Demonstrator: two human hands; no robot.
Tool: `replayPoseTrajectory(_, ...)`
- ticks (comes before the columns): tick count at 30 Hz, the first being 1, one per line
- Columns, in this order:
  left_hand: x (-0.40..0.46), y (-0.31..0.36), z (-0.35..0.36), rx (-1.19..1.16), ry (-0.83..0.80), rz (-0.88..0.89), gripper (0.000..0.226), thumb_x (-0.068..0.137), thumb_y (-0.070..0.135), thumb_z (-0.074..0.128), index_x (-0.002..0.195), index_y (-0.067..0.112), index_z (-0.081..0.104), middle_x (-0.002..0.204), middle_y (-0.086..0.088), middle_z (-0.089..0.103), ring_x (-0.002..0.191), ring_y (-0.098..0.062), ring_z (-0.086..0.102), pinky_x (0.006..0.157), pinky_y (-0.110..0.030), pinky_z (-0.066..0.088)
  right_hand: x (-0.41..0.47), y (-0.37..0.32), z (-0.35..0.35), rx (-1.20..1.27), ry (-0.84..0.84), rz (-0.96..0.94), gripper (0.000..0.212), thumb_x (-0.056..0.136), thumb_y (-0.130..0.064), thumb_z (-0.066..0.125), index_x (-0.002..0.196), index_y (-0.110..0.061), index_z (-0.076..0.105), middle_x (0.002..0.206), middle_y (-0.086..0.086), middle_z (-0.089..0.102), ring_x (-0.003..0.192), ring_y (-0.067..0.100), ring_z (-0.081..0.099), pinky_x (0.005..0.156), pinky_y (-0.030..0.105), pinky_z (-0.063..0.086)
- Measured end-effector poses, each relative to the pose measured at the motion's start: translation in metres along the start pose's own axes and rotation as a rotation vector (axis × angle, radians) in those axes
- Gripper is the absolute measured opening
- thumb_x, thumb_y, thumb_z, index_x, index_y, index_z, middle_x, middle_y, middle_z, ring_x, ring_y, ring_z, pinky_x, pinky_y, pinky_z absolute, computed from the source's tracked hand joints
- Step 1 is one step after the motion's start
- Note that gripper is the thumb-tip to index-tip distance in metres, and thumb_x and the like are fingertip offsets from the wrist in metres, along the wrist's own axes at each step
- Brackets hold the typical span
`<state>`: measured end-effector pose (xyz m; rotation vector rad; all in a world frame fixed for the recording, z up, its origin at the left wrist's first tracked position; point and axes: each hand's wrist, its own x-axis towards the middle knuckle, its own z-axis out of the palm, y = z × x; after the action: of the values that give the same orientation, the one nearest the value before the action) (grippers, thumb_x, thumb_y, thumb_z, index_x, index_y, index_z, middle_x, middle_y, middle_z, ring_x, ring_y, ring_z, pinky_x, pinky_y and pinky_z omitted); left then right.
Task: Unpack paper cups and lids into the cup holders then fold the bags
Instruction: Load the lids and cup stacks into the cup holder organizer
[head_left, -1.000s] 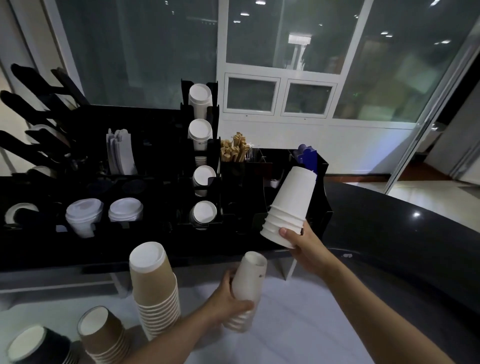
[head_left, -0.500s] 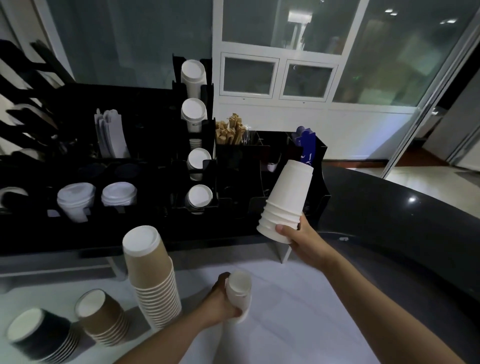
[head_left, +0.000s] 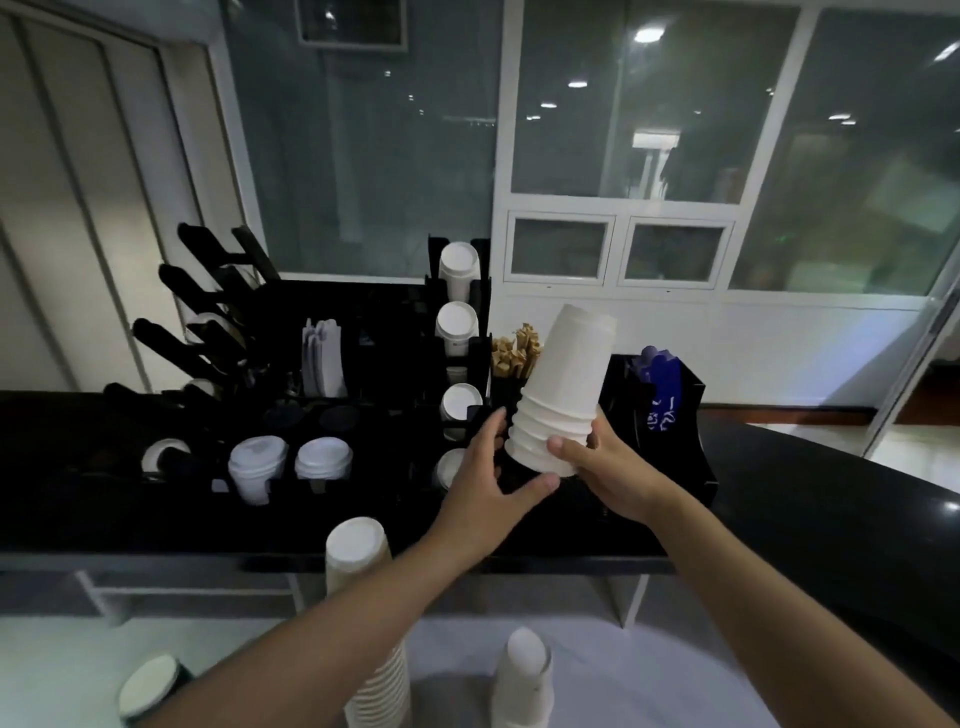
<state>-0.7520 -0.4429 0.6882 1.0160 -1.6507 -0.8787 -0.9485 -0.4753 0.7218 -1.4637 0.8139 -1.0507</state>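
My right hand (head_left: 605, 470) grips the rim end of an upside-down stack of white paper cups (head_left: 566, 384), held up in front of the black cup holder rack (head_left: 467, 364). My left hand (head_left: 491, 480) is spread beside the stack's lower end, fingers and thumb reaching around it; whether they touch it is unclear. The rack's vertical slots show white cup bottoms (head_left: 457, 322). A smaller white cup stack (head_left: 524, 675) stands on the white table (head_left: 649, 675). A tall brown cup stack (head_left: 363, 597) stands left of it.
White lids (head_left: 291, 460) sit in holders on the black counter (head_left: 779, 493). Wooden stirrers (head_left: 514, 353) and a blue packet (head_left: 660, 384) stand in a black organiser behind the held stack. A dark cup stack (head_left: 148, 693) is at the lower left.
My left hand set the small white cup stack on the table and rose to the large stack. My right hand lifted that stack higher. The camera tilted up.
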Motion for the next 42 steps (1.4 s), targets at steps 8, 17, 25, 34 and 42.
replayPoseTrajectory(8,0.058,0.041,-0.071,0.173,0.044,0.096,0.088,0.067,0.042,0.088,0.129,0.071,0.032,0.127,0.030,0.059,0.116,0.010,0.057,0.094,-0.019,0.049,0.051,-0.067,0.037,-0.112,0.076,-0.243,0.065,0.087,-0.047,0.071,0.141,-0.022,0.047,0.133,-0.001,0.064,0.127,0.020,0.059,0.104,0.037,0.051)
replayPoseTrajectory(17,0.090,0.019,-0.125,0.603,0.004,0.039,0.079,0.087,0.030,0.073,0.153,0.039,0.030,0.142,-0.004,0.053,0.132,-0.021,0.049,0.109,-0.041,0.044,0.088,-0.089,0.050,-0.458,0.354,-0.396,0.069,0.076,-0.044,0.084,0.132,-0.037,0.044,0.119,-0.028,0.058,0.110,-0.001,0.059,0.090,0.028,0.055)
replayPoseTrajectory(25,0.071,-0.021,-0.144,0.808,-0.063,0.014,0.041,0.097,0.018,0.051,0.137,0.020,0.062,0.136,0.000,0.063,0.119,-0.018,0.061,0.096,-0.029,0.051,0.101,-0.053,0.056,-0.656,0.314,-0.360,0.068,0.076,-0.040,0.085,0.128,-0.042,0.040,0.125,-0.013,0.055,0.117,0.013,0.056,0.098,0.045,0.052)
replayPoseTrajectory(34,0.067,-0.027,-0.148,0.744,-0.058,0.097,0.040,0.096,0.015,0.050,0.132,0.024,0.064,0.131,0.000,0.066,0.120,-0.017,0.060,0.097,-0.035,0.053,0.123,-0.005,0.057,-1.191,0.122,-0.169,0.086,0.093,-0.051,0.063,0.156,-0.051,0.004,0.161,-0.002,0.029,0.147,0.023,0.029,0.111,0.047,0.038)
replayPoseTrajectory(42,0.062,-0.027,-0.144,0.814,-0.106,0.082,0.048,0.095,0.019,0.049,0.143,0.021,0.053,0.144,-0.001,0.055,0.130,-0.021,0.052,0.105,-0.039,0.049,0.122,0.019,0.070,-1.522,0.248,-0.187,0.074,0.098,-0.068,0.033,0.158,-0.043,-0.002,0.158,0.010,0.029,0.144,0.033,0.026,0.113,0.049,0.028)
